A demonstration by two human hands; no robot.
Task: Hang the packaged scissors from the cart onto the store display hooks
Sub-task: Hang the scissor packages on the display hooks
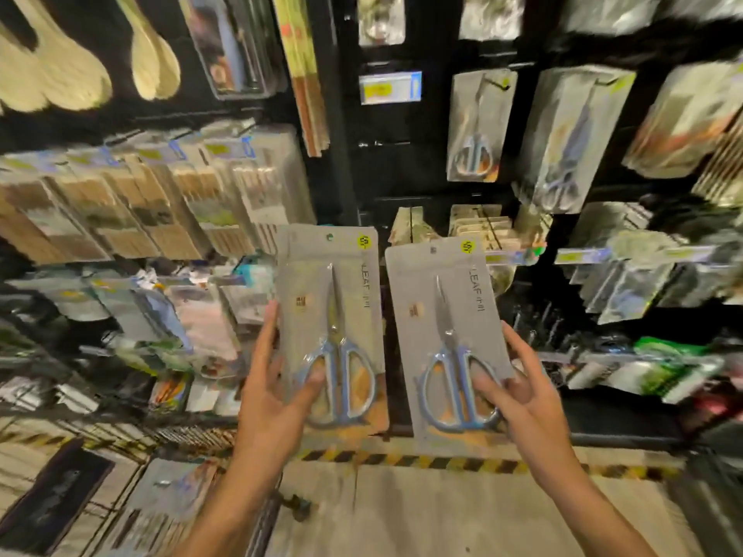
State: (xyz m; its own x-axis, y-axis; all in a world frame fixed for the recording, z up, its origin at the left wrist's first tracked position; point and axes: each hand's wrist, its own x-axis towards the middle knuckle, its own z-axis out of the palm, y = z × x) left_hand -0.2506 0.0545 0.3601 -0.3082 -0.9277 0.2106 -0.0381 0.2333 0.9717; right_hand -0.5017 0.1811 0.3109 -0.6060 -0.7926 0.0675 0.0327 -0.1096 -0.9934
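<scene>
I hold two grey carded packs of blue-handled scissors upright in front of the display wall. My left hand (277, 391) grips the left scissors pack (329, 299) at its lower left, thumb over the handle. My right hand (518, 391) grips the right scissors pack (446, 311) at its lower right edge, thumb on the handle. Matching scissors packs hang on hooks above: one hanging pack (476, 126) and a fuller hanging row (567, 142) to its right. The cart (173, 500) lies at the lower left, holding more packs.
A black pegboard wall is crowded with hanging goods: wooden spoons (60, 70) at upper left, chopstick packs (140, 195) at left, a price tag (390, 87) on a hook at top centre. Yellow-black hazard tape (442, 462) marks the floor at the shelf base.
</scene>
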